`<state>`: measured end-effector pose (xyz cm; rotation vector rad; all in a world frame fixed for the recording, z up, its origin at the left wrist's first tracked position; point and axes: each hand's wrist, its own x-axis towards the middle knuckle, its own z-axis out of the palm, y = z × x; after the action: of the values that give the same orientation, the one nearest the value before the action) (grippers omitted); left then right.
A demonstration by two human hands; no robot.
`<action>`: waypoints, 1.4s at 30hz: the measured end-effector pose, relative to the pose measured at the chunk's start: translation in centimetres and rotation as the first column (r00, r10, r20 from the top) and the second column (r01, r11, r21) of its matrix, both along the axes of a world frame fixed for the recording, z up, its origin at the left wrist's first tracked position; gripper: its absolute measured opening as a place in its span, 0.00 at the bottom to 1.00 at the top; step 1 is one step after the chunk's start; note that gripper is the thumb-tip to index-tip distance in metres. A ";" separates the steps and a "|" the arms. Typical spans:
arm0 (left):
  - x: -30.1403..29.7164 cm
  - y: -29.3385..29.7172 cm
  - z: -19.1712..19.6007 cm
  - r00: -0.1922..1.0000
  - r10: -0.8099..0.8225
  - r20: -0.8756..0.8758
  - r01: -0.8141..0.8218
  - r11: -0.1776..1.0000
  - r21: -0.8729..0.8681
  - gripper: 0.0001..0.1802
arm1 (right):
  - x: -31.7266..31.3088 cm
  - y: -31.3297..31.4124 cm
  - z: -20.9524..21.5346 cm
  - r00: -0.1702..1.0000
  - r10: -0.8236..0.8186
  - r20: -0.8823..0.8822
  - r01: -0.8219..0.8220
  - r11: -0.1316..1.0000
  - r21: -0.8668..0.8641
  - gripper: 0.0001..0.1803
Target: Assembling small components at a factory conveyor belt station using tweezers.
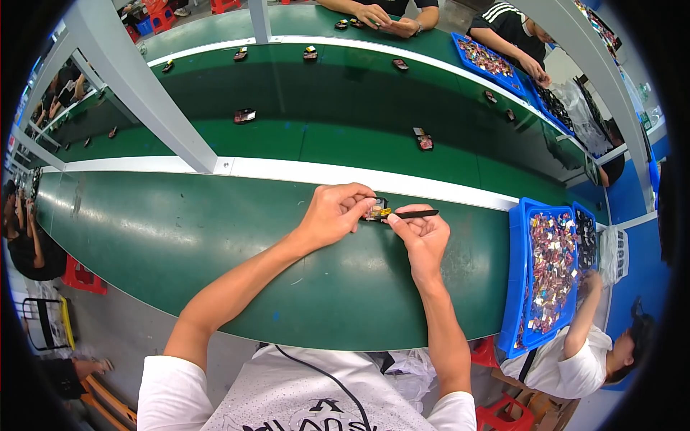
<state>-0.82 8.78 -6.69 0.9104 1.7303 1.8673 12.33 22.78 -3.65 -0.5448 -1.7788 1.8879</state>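
Over the green bench (215, 237), my left hand (334, 212) pinches a small electronic part (376, 209) with a black frame and a yellow and reddish middle. My right hand (424, 235) is closed around a slim black pen-like tool (418, 214). The tool lies nearly level, its inner end beside the part's yellow patch. Fingertips of both hands are close together at the part, and my fingers cover some of its edges. Whether the tool touches the part is too small to tell.
At the right end stands a blue tray (514, 287) full of small reddish parts, a co-worker's hand (593, 281) beside it. Beyond a white rail (287, 169), a green conveyor belt (323, 140) carries scattered parts (245, 116). A grey post (144, 86) rises at left.
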 end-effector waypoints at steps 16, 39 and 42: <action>-1.2 -0.3 -0.2 0.935 -0.199 0.294 0.194 0.980 0.046 0.15 | 0.5 -0.4 -0.7 0.980 -0.055 -0.190 0.157 0.801 0.578 0.04; -1.1 -0.4 0.1 0.941 -0.164 0.296 0.158 0.986 0.044 0.12 | 0.5 -0.3 -0.8 0.990 -0.037 -0.136 0.104 0.842 0.529 0.06; -1.1 -0.4 -0.2 0.943 -0.150 0.297 0.142 0.989 0.046 0.12 | 0.4 -0.3 -0.6 0.989 -0.035 -0.144 0.107 0.842 0.529 0.06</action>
<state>-1.92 8.41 -6.85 0.6994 1.4220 1.8241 12.71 22.46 -4.22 -0.2663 -2.0479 1.2504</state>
